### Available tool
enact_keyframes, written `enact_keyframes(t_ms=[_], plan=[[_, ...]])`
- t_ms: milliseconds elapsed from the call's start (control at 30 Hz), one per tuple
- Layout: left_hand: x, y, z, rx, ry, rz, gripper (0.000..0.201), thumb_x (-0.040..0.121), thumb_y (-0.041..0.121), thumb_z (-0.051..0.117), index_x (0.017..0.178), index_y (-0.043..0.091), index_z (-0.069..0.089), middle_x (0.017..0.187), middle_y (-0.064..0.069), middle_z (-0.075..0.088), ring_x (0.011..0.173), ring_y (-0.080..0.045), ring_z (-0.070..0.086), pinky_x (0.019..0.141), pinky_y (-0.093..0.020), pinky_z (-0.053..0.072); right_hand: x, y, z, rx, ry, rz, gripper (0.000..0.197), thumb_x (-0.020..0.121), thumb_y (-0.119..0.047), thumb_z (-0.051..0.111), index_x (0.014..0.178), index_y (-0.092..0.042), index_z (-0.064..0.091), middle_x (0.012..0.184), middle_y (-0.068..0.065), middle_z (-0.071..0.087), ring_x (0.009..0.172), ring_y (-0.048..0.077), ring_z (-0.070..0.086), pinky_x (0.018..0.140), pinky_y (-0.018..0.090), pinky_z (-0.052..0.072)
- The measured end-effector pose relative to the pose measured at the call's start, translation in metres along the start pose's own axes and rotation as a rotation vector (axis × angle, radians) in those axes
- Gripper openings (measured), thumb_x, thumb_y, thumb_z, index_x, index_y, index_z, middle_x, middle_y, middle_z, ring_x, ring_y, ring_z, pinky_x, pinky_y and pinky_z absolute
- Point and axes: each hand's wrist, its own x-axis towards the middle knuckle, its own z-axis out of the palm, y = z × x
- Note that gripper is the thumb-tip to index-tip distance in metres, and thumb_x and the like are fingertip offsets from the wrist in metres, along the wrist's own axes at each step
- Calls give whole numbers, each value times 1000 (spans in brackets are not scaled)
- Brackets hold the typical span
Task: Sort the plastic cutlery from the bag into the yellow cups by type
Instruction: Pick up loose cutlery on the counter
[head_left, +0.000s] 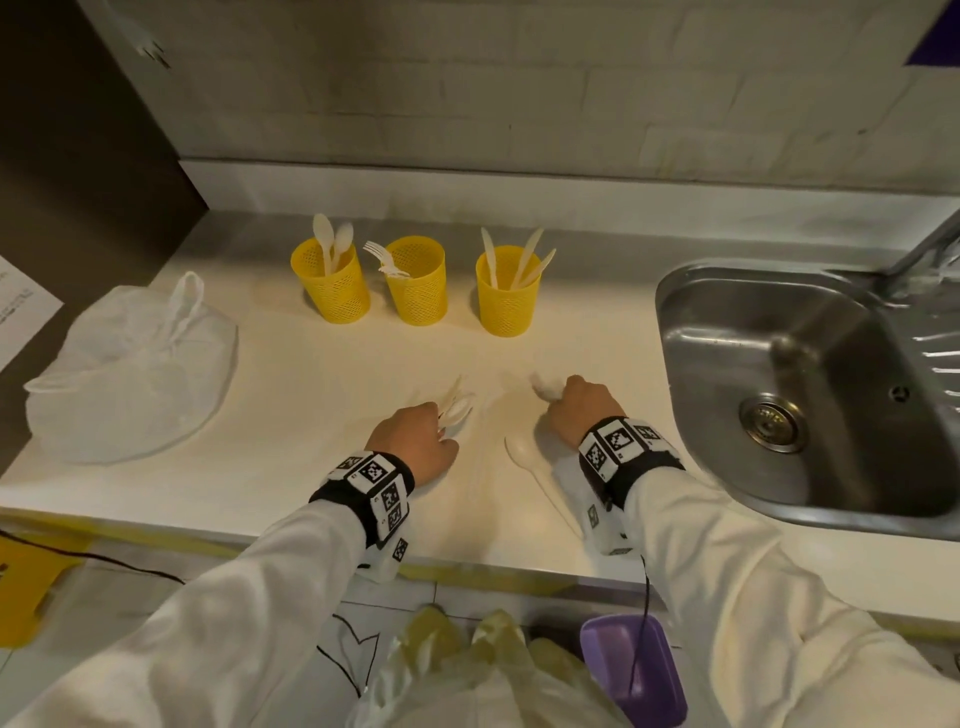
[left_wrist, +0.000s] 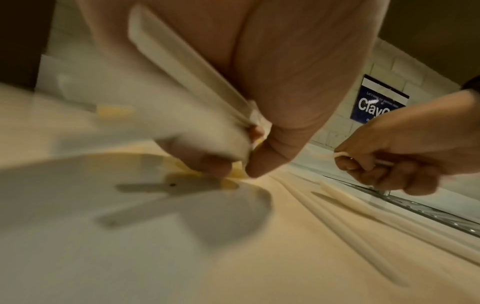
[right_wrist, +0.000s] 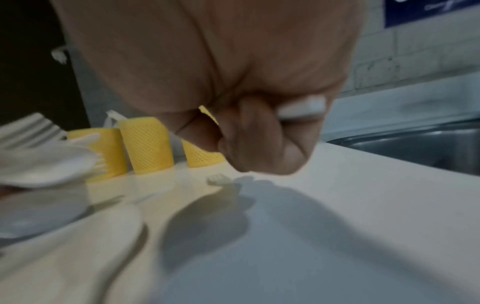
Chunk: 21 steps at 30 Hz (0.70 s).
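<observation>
Mid-sort: our left hand (head_left: 415, 441) grips a bunch of cutlery (head_left: 457, 408); our right hand (head_left: 579, 410) is curled round one white piece. One spoon (head_left: 522, 454) lies between them. Cups (head_left: 415, 280) at 12 o'clock, bag (head_left: 130, 374) at 9. Next we drop each piece by type.

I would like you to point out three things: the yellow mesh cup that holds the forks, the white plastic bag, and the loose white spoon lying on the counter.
yellow mesh cup with forks (head_left: 418, 291), head view, front wall.
white plastic bag (head_left: 130, 374), head view, crumpled middle.
loose white plastic spoon (head_left: 520, 453), head view, bowl.
</observation>
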Motion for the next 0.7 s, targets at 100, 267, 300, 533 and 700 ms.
enact_keyframes(t_ms=[100, 267, 300, 533, 700], plan=[[4, 3, -2, -33, 51, -22, 23, 95, 33, 58, 100, 13, 48, 102, -7, 61, 94, -32, 60, 76, -33, 41, -21, 5, -4, 46, -125, -53, 52, 95, -41, 57, 131, -4, 48, 129, 19, 59, 113, 35, 61, 80, 32, 44], [12, 17, -6, -193, 47, -78, 41, 80, 38, 81, 100, 12, 57, 98, -5, 65, 89, -27, 62, 76, -32, 48, -51, 13, 6, -308, -329, -151, 49, 81, -47, 71, 112, -11, 59, 109, 6, 66, 97, 25, 66, 73, 30, 52], [13, 22, -7, -204, 51, -92, 45, 77, 41, 84, 97, 13, 55, 95, -3, 62, 87, -26, 60, 74, -31, 46, -51, 14, 9, -315, -328, -152, 42, 81, -43, 72, 106, -11, 61, 104, 5, 68, 92, 24, 67, 71, 29, 52], [13, 50, -5, -101, -10, -115, 61, 70, 42, 91, 111, 11, 58, 103, -5, 62, 101, -29, 66, 77, -31, 48, -44, 18, 5, -175, -235, -95, 22, 92, -22, 56, 110, -15, 65, 122, 6, 69, 88, 18, 60, 72, 27, 45], [14, 61, -5, -17, -45, -122, 34, 79, 24, 83, 94, 12, 56, 106, -7, 68, 87, -26, 61, 71, -29, 47, -32, 21, -2, -70, -172, -7, 19, 97, -32, 46, 102, -16, 55, 126, 13, 66, 92, 26, 57, 79, 31, 42]])
